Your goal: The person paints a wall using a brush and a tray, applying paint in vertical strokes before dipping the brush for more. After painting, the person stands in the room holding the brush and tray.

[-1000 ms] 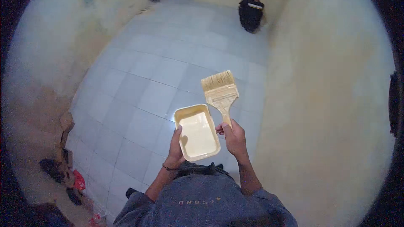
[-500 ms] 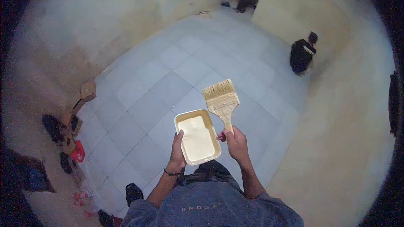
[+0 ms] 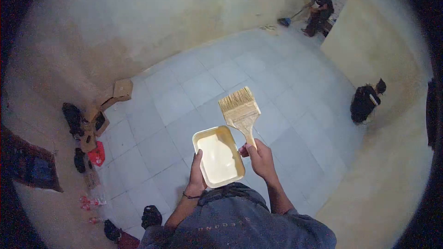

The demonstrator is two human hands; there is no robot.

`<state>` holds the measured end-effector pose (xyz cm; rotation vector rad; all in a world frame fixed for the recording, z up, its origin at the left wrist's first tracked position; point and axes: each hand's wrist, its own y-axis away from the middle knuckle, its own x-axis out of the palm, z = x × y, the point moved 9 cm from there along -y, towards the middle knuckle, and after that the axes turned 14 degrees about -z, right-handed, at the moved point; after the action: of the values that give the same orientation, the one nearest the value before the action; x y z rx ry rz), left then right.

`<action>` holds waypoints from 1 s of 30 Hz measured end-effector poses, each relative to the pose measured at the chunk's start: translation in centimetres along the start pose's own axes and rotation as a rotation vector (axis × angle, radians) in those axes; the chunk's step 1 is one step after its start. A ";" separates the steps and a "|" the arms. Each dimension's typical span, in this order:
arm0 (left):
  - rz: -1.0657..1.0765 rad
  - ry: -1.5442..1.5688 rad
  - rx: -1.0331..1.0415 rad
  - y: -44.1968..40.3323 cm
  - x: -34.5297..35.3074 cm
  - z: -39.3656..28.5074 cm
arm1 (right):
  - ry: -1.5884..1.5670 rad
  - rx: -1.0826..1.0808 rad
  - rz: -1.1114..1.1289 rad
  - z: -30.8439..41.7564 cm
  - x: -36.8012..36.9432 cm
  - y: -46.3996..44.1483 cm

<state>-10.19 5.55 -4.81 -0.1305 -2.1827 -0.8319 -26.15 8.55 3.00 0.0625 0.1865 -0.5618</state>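
My left hand [image 3: 197, 175] grips the left side of a shallow cream tray [image 3: 227, 134], with the thumb over its rim. Pale cream paint [image 3: 216, 159] covers the tray's bottom. To the right, my right hand [image 3: 262, 160] is closed around the wooden handle of a wide paintbrush [image 3: 242, 113]. The brush points up and away from me, its bristles beyond the tray's far edge. Some right-hand fingers lie close beside the tray's right wall; whether they touch it I cannot tell.
Pale tiles [image 3: 180, 115] cover the floor between stained walls. One person [image 3: 318, 11] bends with a long-handled tool at the far right corner; another person [image 3: 363, 103] is low by the right wall. Cardboard boxes [image 3: 122, 90], a red bag [image 3: 97, 153] and bottles [image 3: 92, 202] lie along the left wall.
The view has swung, so the room appears shifted right and down, showing more of the far person. Both hands keep hold of the tray and paintbrush, nearly in the same place before me.
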 end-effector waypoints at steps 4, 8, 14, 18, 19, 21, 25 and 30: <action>0.055 0.056 -0.035 0.0 -0.2 1.9 | -0.061 -0.015 0.014 -1.3 -0.8 0.7; -0.006 0.025 0.033 -0.7 0.4 1.9 | -0.016 -0.034 0.059 -1.2 -1.5 -0.1; -0.025 0.019 0.097 -2.1 0.2 1.7 | -0.062 -0.079 0.086 -1.0 -1.5 -1.5; -0.061 0.072 0.079 -1.6 -0.2 1.5 | -0.153 -0.034 0.120 -0.3 -1.1 -1.4; -0.031 0.078 0.084 -1.5 0.1 1.4 | -0.162 -0.013 0.124 -0.3 -1.1 -1.6; -0.059 0.042 0.134 -1.1 0.1 1.1 | -0.158 0.007 0.138 -1.0 -1.1 -2.0; -0.071 0.018 0.155 -2.0 -0.5 1.8 | -0.182 -0.010 0.163 -1.1 -1.7 -2.5; -0.074 0.104 0.140 -2.7 0.8 2.8 | -0.135 0.018 0.251 -1.6 -2.1 -3.6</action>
<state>-13.46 5.00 -6.95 0.0630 -2.1500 -0.7075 -30.08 6.75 1.76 0.0638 0.0406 -0.3160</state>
